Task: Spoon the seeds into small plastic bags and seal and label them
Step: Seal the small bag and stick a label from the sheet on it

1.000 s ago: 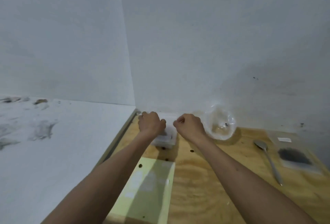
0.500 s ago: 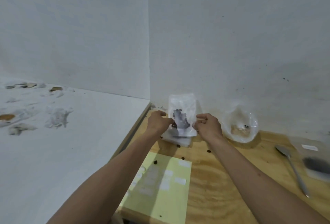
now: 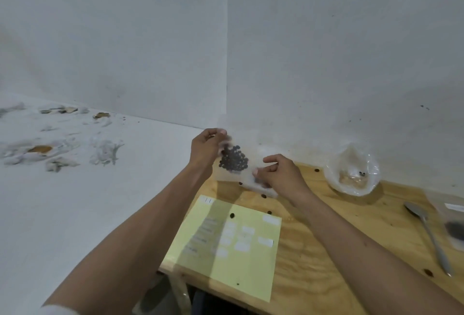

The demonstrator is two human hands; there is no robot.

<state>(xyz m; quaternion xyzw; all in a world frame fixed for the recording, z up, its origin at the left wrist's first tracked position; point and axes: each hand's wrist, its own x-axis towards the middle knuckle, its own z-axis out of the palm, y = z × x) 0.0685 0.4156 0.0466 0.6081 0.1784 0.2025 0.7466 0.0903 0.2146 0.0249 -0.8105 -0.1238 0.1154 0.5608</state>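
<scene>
A small clear plastic bag [image 3: 242,149] with a cluster of dark round seeds in it is held up above the back of the wooden table [image 3: 326,252]. My left hand [image 3: 204,150] pinches its upper left edge. My right hand [image 3: 282,174] pinches its lower right corner. The bag is tilted and blurred. A yellow sheet [image 3: 226,249] with white labels on it lies on the table in front of my hands. A metal spoon [image 3: 426,234] lies at the right. Several loose dark seeds [image 3: 232,215] are scattered on the wood and the sheet.
A clear bowl-like bag [image 3: 351,171] with tan material and a few dark seeds stands at the back right by the wall. Another filled, labelled bag [image 3: 454,226] lies at the right edge. A white surface with torn patches [image 3: 62,154] adjoins the table at the left.
Both hands lifted the seed bag from the small pile at the wall corner and raised it. It has since tilted, with my left hand higher and my right hand lower.
</scene>
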